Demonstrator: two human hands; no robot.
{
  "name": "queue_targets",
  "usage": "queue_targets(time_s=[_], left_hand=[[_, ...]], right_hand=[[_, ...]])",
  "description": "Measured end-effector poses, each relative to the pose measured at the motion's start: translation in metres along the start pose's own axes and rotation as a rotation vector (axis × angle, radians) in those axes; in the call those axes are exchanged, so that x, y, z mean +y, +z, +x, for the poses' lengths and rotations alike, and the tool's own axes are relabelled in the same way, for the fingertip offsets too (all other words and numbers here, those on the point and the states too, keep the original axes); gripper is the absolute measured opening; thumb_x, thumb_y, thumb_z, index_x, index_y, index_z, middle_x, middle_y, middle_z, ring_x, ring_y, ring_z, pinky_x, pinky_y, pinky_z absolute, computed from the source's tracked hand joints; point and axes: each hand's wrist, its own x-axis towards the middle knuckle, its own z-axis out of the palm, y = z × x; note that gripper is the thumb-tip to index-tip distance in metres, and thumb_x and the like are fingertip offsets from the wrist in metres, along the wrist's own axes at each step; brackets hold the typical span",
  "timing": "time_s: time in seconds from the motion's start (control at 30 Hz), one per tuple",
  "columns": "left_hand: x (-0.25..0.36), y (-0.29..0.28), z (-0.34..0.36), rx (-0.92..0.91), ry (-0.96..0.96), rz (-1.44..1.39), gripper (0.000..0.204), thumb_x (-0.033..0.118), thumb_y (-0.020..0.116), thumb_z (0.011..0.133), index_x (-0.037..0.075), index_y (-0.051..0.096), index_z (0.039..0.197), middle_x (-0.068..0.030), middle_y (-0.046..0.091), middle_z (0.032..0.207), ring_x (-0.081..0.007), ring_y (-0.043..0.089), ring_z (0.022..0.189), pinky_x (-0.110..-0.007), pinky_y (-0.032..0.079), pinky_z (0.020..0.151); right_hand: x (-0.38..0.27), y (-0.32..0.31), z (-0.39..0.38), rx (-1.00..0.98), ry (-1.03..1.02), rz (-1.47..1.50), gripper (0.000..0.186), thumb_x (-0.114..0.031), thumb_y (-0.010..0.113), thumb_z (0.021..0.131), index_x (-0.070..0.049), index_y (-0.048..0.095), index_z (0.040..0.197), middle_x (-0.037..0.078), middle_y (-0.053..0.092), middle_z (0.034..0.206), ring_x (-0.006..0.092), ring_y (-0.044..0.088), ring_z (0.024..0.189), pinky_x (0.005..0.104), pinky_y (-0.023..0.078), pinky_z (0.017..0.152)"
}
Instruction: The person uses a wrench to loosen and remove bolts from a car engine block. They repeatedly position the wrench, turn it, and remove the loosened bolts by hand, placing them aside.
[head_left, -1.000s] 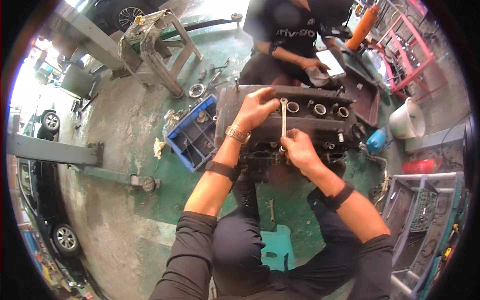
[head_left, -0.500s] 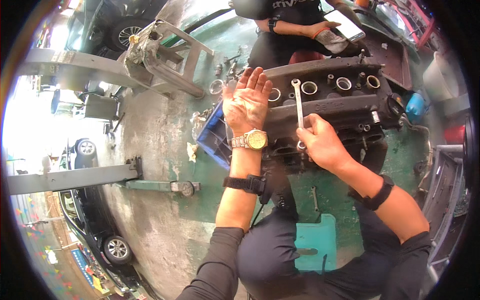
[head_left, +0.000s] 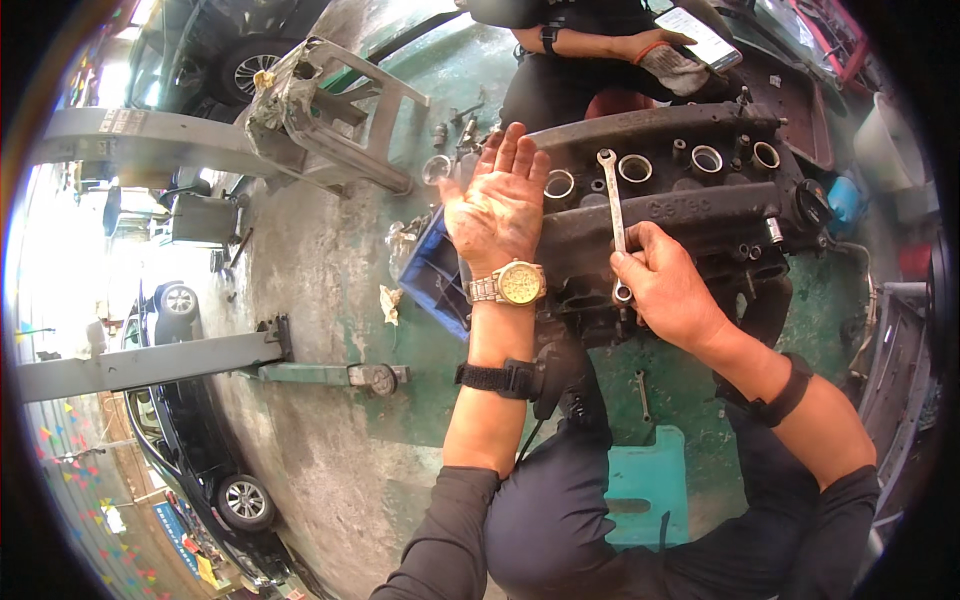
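Note:
My left hand (head_left: pixel 495 210) is held palm up with its fingers stretched out, and nothing lies in it. Smudges mark the palm, and a gold-toned watch (head_left: pixel 519 284) sits on the wrist. In my right hand (head_left: pixel 672 287) is a combination wrench (head_left: pixel 614 205), gripped near its ring end with the open end pointing away from me. The wrench is over a dark engine cylinder head with its valve cover (head_left: pixel 700 210), which has several round holes along the top. My left hand is beside the cover's left end.
A blue crate (head_left: pixel 432 285) stands left of the engine part. Another wrench (head_left: pixel 643 397) lies on the floor near a turquoise stool (head_left: pixel 648 485). Across from me, a person's gloved hand (head_left: pixel 672 70) is beside a phone (head_left: pixel 700 38). Grey metal stand (head_left: pixel 345 140) at upper left.
The view has shifted slightly, so the engine part appears a little further right. Both hands keep much the same pose, and the wrench stays in my right hand.

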Motion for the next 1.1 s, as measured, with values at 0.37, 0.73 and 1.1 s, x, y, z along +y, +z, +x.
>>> queue_targets(time_s=[0.37,0.73,1.1], left_hand=[[0.0003,0.0015,0.0007,0.005,-0.002,0.016,0.091,0.073,0.019,0.092,-0.008,0.045,0.122,-0.0272,0.054,0.125,-0.0391,0.054,0.109,-0.055,0.041,0.098],[-0.0017,0.0034,0.0005,0.045,0.042,0.079,0.092,0.075,0.017,0.091,-0.008,0.049,0.118,-0.0265,0.056,0.121,-0.0379,0.052,0.109,-0.053,0.041,0.098],[-0.0010,0.0029,0.0001,0.038,0.045,0.083,0.095,0.076,0.015,0.090,-0.008,0.050,0.117,-0.0265,0.056,0.121,-0.0372,0.052,0.107,-0.052,0.041,0.097]], right_hand=[[0.0017,0.0024,-0.0002,-0.011,-0.033,-0.012,0.017,-0.012,0.053,0.096,0.002,0.050,0.105,0.003,0.059,0.070,0.0063,0.050,0.054,0.0228,0.040,0.044],[-0.0006,0.0019,-0.0006,-0.007,-0.023,0.010,0.019,-0.012,0.055,0.094,0.004,0.053,0.103,0.008,0.060,0.075,0.0125,0.056,0.066,0.0286,0.044,0.058],[-0.0016,0.0023,-0.0007,-0.006,-0.022,-0.006,0.017,-0.010,0.054,0.096,0.004,0.052,0.104,0.004,0.059,0.073,0.0069,0.053,0.062,0.0246,0.042,0.053]])
